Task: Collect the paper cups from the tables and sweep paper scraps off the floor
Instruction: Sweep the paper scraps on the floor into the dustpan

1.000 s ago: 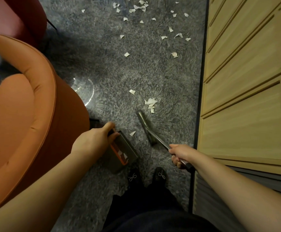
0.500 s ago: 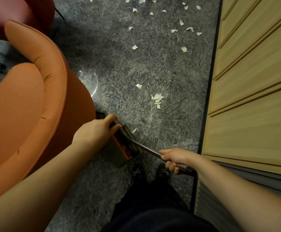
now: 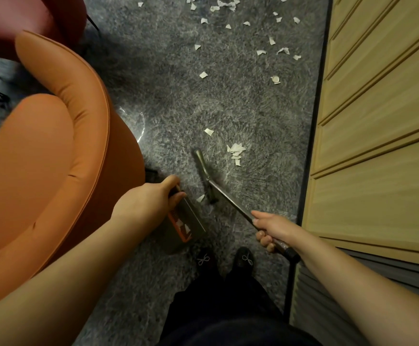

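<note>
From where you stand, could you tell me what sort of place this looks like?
Probably a carpeted lounge or waiting area: a rounded orange armchair stands on grey carpet beside a slatted wooden wall panel. Torn paper scraps litter the floor.

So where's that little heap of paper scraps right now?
The heap of paper scraps lies on the grey carpet at mid-frame, just right of the broom head, between the orange chair and the wooden wall.

Grey shaggy carpet [image 3: 228, 101], orange armchair [image 3: 48, 158] (left), pale wooden panelling [image 3: 378, 146], dim light
</note>
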`<action>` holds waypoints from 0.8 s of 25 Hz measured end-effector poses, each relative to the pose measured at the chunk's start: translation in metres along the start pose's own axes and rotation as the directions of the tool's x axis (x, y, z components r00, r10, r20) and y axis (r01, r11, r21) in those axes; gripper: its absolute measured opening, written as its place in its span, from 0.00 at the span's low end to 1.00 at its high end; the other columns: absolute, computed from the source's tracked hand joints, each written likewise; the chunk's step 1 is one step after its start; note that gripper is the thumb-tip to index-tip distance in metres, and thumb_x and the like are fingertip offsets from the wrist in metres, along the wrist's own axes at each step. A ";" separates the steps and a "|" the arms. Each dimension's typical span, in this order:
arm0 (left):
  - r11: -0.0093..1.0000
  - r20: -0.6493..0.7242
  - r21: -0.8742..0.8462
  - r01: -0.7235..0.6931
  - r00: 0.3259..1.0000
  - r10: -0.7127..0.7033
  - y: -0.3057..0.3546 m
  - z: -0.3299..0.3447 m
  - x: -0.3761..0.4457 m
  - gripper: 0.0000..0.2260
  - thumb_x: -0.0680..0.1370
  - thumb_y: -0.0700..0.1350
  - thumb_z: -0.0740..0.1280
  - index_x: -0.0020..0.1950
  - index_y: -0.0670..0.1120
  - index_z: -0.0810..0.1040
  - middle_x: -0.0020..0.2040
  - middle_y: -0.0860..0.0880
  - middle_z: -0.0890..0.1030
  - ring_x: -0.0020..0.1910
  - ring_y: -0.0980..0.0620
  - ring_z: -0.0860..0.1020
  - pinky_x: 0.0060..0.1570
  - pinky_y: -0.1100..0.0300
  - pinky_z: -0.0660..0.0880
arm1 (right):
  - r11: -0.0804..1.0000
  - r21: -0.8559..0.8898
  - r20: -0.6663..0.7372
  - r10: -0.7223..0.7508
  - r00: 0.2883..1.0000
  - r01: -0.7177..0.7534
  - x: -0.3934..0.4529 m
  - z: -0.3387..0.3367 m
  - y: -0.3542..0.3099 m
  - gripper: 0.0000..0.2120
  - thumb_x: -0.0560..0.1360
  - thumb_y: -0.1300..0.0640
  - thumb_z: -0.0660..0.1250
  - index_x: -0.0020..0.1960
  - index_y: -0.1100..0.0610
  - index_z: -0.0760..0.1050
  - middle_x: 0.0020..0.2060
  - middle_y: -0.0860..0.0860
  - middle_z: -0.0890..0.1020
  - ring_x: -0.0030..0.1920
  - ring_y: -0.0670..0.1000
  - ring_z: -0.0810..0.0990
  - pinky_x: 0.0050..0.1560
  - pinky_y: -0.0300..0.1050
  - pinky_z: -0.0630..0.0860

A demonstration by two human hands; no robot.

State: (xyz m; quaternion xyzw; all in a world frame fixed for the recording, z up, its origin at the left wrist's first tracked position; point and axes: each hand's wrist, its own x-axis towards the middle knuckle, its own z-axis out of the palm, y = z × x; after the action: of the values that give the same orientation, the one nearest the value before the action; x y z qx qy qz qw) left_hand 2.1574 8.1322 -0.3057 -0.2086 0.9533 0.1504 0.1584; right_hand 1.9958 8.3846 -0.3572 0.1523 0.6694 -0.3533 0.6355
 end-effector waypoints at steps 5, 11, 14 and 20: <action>1.000 -0.017 0.004 0.004 1.000 -0.004 -0.016 -0.001 0.003 0.17 0.80 0.62 0.52 0.65 0.57 0.65 0.35 0.55 0.73 0.30 0.57 0.73 0.25 0.61 0.69 | 0.998 0.065 -0.043 -0.016 0.999 0.019 0.047 0.011 -0.009 0.24 0.83 0.59 0.53 0.77 0.46 0.54 0.28 0.52 0.65 0.17 0.43 0.62 0.17 0.32 0.61; 0.999 -0.087 -0.029 -0.022 0.996 0.020 -0.029 0.000 0.013 0.26 0.72 0.69 0.43 0.60 0.57 0.66 0.38 0.53 0.78 0.31 0.56 0.73 0.24 0.61 0.66 | 0.992 0.115 0.030 0.039 0.999 -0.042 0.071 0.038 0.005 0.25 0.83 0.59 0.51 0.77 0.43 0.52 0.28 0.51 0.64 0.17 0.43 0.62 0.18 0.32 0.62; 1.000 -0.109 -0.013 -0.011 0.994 0.009 -0.029 0.000 0.016 0.27 0.71 0.70 0.42 0.59 0.58 0.66 0.35 0.53 0.75 0.29 0.58 0.71 0.22 0.62 0.61 | 0.974 0.184 0.124 0.109 0.986 -0.131 0.057 0.039 0.010 0.24 0.83 0.60 0.51 0.77 0.45 0.53 0.28 0.51 0.62 0.16 0.43 0.61 0.17 0.31 0.60; 1.000 -0.093 0.006 0.004 0.996 -0.003 -0.023 -0.001 0.024 0.20 0.75 0.67 0.47 0.58 0.57 0.67 0.32 0.54 0.72 0.28 0.57 0.71 0.23 0.60 0.64 | 0.943 0.267 0.216 0.142 0.966 -0.198 0.012 0.017 0.008 0.21 0.83 0.60 0.53 0.74 0.47 0.60 0.26 0.50 0.64 0.17 0.41 0.61 0.16 0.30 0.59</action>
State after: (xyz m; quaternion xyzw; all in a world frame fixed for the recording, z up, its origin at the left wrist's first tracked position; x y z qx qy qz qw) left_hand 2.1472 8.1036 -0.3188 -0.2166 0.9597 0.1372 0.1148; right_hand 2.0119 8.3759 -0.3698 0.2649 0.5305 -0.4031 0.6971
